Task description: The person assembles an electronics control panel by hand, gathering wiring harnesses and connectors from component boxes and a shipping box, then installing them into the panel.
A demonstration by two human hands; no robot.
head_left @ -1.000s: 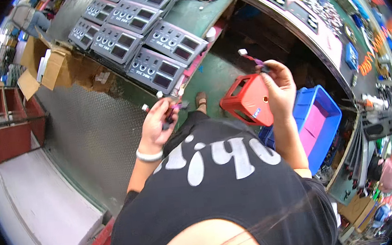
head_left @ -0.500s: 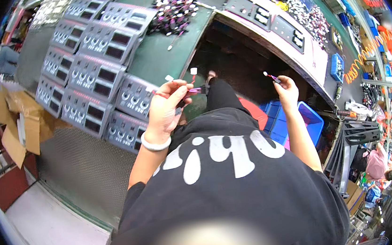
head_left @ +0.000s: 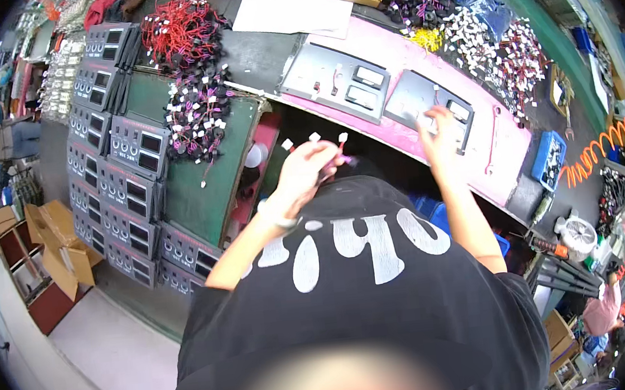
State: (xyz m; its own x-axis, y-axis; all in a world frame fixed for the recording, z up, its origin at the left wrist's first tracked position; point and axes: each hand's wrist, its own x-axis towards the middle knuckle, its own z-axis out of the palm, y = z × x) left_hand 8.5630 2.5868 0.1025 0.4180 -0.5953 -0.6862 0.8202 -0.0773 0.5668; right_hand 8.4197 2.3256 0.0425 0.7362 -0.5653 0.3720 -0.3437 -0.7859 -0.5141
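Observation:
My left hand (head_left: 303,172), a white band at its wrist, is closed around several short cables (head_left: 342,141) with white plug ends and red and purple wires. It is raised in front of my shirt, left of the pink bench top. My right hand (head_left: 439,138) reaches over the near edge of the right dark panel (head_left: 408,95). Its fingers are pinched at a short cable whose white plug (head_left: 435,88) shows just beyond the fingertips. Beside it lies a second panel (head_left: 327,69) with rectangular windows and a small red-wired part on it.
Stacked grey control units (head_left: 128,190) line the left. Piles of red-wired cables (head_left: 176,27) and purple-wired cables (head_left: 199,112) lie on the green table. White-plugged cables (head_left: 474,36), a wrench (head_left: 493,140) and a blue box (head_left: 549,151) are at the right.
The view has swung toward the bench. My right hand has moved forward from beside the bench onto the right panel. My left hand still holds its cables.

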